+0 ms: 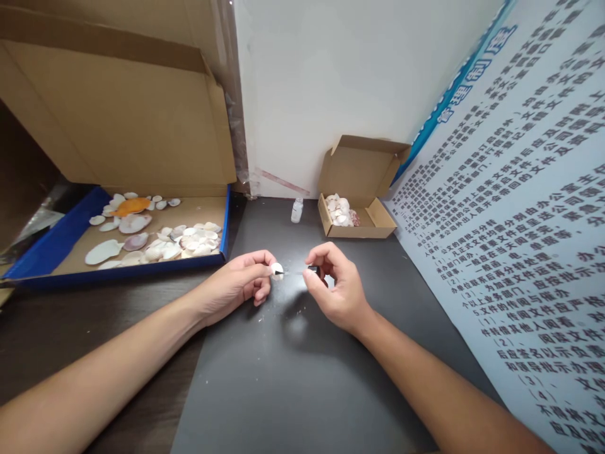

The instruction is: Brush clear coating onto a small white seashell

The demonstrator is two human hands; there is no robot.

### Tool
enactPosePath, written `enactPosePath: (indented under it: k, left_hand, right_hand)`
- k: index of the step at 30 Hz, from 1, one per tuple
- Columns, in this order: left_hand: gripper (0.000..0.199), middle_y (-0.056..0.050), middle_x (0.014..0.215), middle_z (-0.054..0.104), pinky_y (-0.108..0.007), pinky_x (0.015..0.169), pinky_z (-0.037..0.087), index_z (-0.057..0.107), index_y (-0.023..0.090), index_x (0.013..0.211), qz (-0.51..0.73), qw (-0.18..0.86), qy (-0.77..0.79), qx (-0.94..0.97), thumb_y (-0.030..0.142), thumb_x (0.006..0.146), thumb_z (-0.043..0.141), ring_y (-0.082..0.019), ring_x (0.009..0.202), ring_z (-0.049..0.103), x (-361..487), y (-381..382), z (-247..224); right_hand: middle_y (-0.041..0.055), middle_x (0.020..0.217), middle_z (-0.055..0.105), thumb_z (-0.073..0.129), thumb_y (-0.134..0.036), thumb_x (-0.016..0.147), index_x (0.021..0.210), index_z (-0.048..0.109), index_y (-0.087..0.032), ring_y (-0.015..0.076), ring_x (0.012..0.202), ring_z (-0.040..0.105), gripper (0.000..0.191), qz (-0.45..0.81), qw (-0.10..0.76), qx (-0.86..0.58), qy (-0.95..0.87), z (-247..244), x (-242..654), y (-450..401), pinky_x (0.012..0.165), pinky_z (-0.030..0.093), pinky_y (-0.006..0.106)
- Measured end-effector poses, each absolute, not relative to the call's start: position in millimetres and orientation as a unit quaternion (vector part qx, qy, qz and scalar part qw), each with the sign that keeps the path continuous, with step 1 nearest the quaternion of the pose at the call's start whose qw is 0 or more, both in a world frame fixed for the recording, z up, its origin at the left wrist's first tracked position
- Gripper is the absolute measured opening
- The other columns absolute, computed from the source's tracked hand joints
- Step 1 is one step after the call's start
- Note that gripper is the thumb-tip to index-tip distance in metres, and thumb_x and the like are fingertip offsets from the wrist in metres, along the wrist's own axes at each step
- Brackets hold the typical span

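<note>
My left hand [246,277] pinches a small white seashell [276,267] between thumb and fingertips. In my right hand [336,284] is a black-capped applicator brush [312,270], gripped by its cap. Its thin clear stem runs left, and the dark tip lies over the face of the shell; whether it touches cannot be told. A small clear glass bottle [297,210] stands upright beyond my hands, with no cap on it.
On the left, a blue-edged cardboard box [224,221] with its lid up holds many seashells [189,243] and an orange piece [132,206]. A smaller open carton [359,232] with shells stands back right. White crumbs dot the black tabletop [265,391]; a printed board [520,221] leans right.
</note>
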State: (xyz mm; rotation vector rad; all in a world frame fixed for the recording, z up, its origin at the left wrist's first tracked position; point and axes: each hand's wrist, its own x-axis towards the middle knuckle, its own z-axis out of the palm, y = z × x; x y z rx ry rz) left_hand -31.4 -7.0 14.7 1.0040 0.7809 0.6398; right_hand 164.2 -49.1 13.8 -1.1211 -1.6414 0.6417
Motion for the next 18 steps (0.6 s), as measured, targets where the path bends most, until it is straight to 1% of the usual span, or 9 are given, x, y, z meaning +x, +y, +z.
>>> enactPosePath:
  k: [3,7,11,15,18]
  left_hand:
    - [0.02,0.005,0.057,0.048,-0.018,0.045,0.037,0.056,0.017,0.08,0.294,0.756,0.361,0.46,0.03,0.078,0.07,-0.007,0.047,0.042,-30.9,-7.1,15.2]
    - [0.021,0.005,0.056,0.048,-0.018,0.045,0.038,0.054,0.017,0.079,0.29,0.758,0.361,0.459,0.03,0.077,0.071,-0.007,0.048,0.042,-30.9,-7.3,16.0]
    - [0.019,0.005,0.057,0.048,-0.017,0.046,0.038,0.055,0.017,0.079,0.291,0.756,0.359,0.463,0.029,0.079,0.07,-0.006,0.049,0.042,-31.7,-7.6,15.7]
    - [0.02,0.005,0.057,0.048,-0.017,0.046,0.039,0.055,0.017,0.079,0.288,0.76,0.354,0.462,0.029,0.078,0.071,-0.006,0.049,0.042,-31.7,-7.2,14.9]
    - [0.019,0.005,0.056,0.048,-0.017,0.047,0.039,0.056,0.017,0.08,0.287,0.761,0.353,0.462,0.029,0.079,0.07,-0.006,0.05,0.042,-31.4,-6.8,14.8]
  right_hand:
    - [-0.0072,0.06,0.037,0.058,-0.02,0.079,0.085,0.052,-0.023,0.0106,0.05,0.035,0.009,0.258,0.497,-0.469,-0.683,13.6,163.9,-49.4,0.049,0.033,0.025]
    - [-0.0068,0.061,0.041,0.058,-0.023,0.082,0.087,0.052,-0.023,0.0108,0.051,0.039,0.008,0.257,0.511,-0.457,-0.682,13.7,163.8,-50.1,0.049,0.035,0.024]
    - [-0.0075,0.06,0.036,0.058,-0.02,0.079,0.084,0.052,-0.023,0.0103,0.049,0.035,0.008,0.24,0.499,-0.481,-0.68,14.3,163.8,-50.2,0.048,0.032,0.024]
    - [-0.0071,0.06,0.039,0.058,-0.022,0.081,0.086,0.052,-0.022,0.0108,0.05,0.038,0.008,0.255,0.51,-0.461,-0.68,15.3,163.4,-49.6,0.049,0.034,0.024]
    - [-0.0081,0.059,0.035,0.058,-0.019,0.078,0.084,0.052,-0.022,0.01,0.049,0.034,0.009,0.251,0.497,-0.466,-0.688,15.3,163.0,-48.8,0.048,0.032,0.024]
